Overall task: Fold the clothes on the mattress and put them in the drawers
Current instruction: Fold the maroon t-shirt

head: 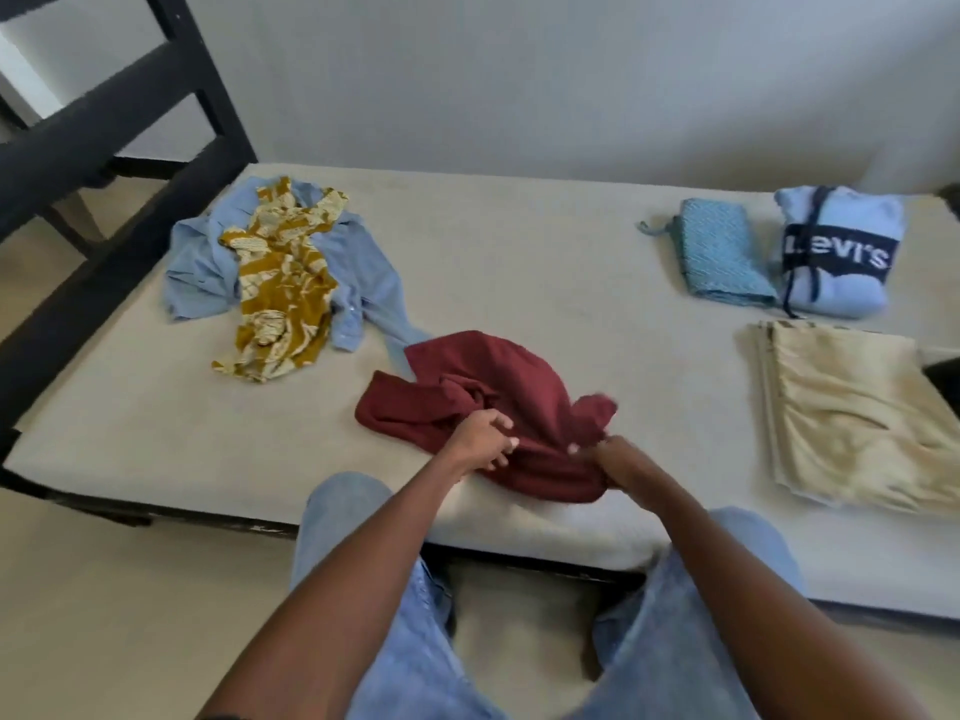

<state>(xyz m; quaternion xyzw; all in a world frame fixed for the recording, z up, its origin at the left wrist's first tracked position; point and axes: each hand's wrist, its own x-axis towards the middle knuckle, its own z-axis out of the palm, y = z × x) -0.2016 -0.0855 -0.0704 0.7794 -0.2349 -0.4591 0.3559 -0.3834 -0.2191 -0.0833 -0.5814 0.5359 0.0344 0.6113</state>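
A crumpled maroon garment [498, 387] lies near the front edge of the cream mattress [519, 262]. My left hand [483, 439] grips its bunched fabric on the left, fingers curled into the cloth. My right hand [618, 459] pinches the garment's lower right edge. To the back left, a mustard patterned garment [280, 288] lies unfolded on top of a light blue shirt [363, 267]. On the right sit three folded items: a teal patterned cloth [722, 257], a light blue Levi's hoodie [836, 252] and a beige piece [852, 418].
A black bed frame [130, 142] rises at the left, its rail running along the mattress edge. A grey wall stands behind the mattress. My knees in blue jeans [363, 517] press against the mattress front. Beige floor lies below.
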